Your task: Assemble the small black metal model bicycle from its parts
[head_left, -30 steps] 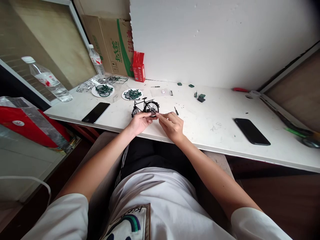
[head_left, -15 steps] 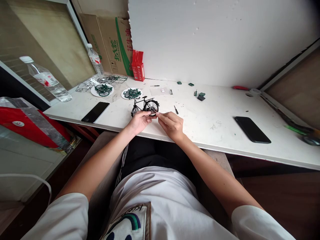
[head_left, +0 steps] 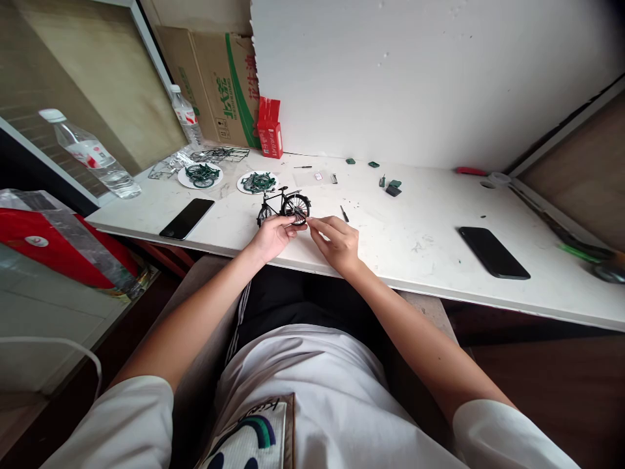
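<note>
A small black model bicycle (head_left: 284, 202) stands upright above the front edge of the table, its larger-looking wheel toward the right. My left hand (head_left: 274, 238) is closed on the lower part of the model, thumb and fingers around its underside near that wheel. My right hand (head_left: 336, 242) comes from the right with thumb and forefinger pinched together at the wheel's lower right rim. Whatever lies between those fingertips is too small to make out. Behind the bicycle is a white plate (head_left: 240, 185) heaped with dark green model parts (head_left: 260, 182).
Another plate (head_left: 219, 183) of parts, a phone (head_left: 187, 219) and water bottles (head_left: 92, 156) are at left. A small screwdriver (head_left: 344, 213) lies right of my hands. Green pieces (head_left: 394, 187) lie farther back, another phone (head_left: 493, 253) at right. A red box (head_left: 270, 130) stands at the wall.
My right fingertips have shifted very slightly at the wheel's lower edge. My left hand and the bicycle are nearly still.
</note>
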`<state>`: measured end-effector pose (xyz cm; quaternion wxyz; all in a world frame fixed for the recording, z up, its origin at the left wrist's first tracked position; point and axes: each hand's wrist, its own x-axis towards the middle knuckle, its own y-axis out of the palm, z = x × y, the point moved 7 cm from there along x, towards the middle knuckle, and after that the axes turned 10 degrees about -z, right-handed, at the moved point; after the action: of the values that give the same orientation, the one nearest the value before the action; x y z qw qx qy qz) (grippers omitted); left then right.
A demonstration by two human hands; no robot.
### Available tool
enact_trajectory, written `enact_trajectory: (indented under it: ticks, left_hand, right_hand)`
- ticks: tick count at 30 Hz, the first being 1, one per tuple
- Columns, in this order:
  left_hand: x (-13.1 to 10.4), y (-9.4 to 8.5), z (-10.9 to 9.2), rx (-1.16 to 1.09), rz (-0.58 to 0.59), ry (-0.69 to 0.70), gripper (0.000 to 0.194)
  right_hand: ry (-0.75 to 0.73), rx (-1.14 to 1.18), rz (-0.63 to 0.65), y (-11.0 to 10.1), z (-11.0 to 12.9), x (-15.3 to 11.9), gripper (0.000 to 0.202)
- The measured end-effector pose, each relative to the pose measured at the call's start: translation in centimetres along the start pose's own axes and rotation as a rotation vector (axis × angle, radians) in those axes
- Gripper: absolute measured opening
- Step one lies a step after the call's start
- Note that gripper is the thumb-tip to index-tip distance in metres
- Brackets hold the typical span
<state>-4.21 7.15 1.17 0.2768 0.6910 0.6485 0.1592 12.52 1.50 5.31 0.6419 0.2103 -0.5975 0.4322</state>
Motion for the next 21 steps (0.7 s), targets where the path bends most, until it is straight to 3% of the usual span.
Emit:
enact_trajectory:
  ticks: [21]
  left_hand:
    - [-0.1, 0.2, -0.2, 0.014, -0.078, 0.118, 0.018]
  right_hand:
    - [0.079, -0.096, -0.014, -0.2, 0.5, 1.2, 0.017]
